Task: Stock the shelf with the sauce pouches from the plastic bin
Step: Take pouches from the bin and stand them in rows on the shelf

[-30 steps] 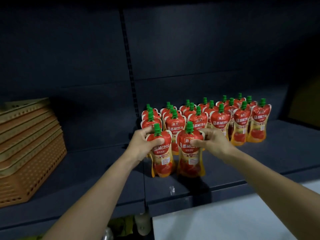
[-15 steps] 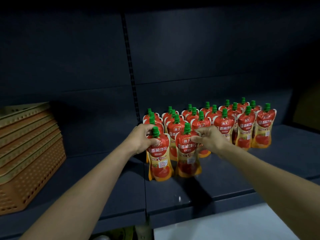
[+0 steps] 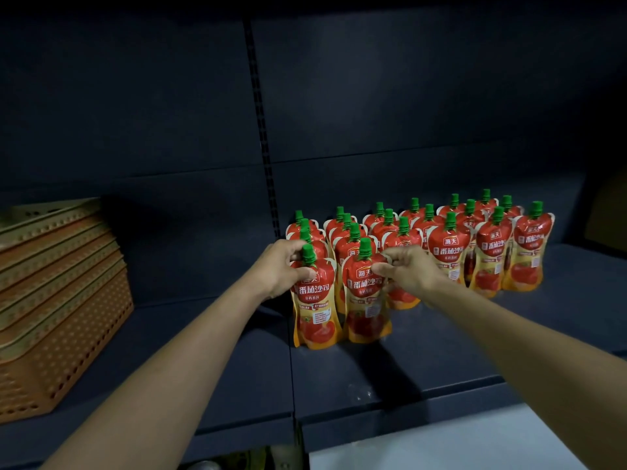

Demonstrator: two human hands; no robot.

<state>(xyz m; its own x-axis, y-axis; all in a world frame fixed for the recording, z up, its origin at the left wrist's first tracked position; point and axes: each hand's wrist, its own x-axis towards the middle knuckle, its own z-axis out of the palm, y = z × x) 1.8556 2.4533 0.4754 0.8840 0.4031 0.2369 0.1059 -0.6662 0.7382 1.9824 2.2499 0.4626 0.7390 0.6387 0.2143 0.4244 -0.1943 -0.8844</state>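
Two red and yellow sauce pouches with green caps stand upright at the front of a block of several like pouches (image 3: 451, 252) on the dark shelf (image 3: 390, 378). My left hand (image 3: 278, 269) grips the left front pouch (image 3: 315, 313) near its cap. My right hand (image 3: 405, 269) pinches the top right edge of the right front pouch (image 3: 364, 300). Both front pouches rest on the shelf, side by side and touching.
A stack of orange perforated plastic bins (image 3: 57, 300) sits on the shelf at the far left. A slotted upright (image 3: 261, 130) divides the dark back panel. A pale surface (image 3: 451, 442) lies below the shelf's front edge at the lower right.
Both hands have pushed the two front pouches a little back toward the rows behind. The grips stay the same.
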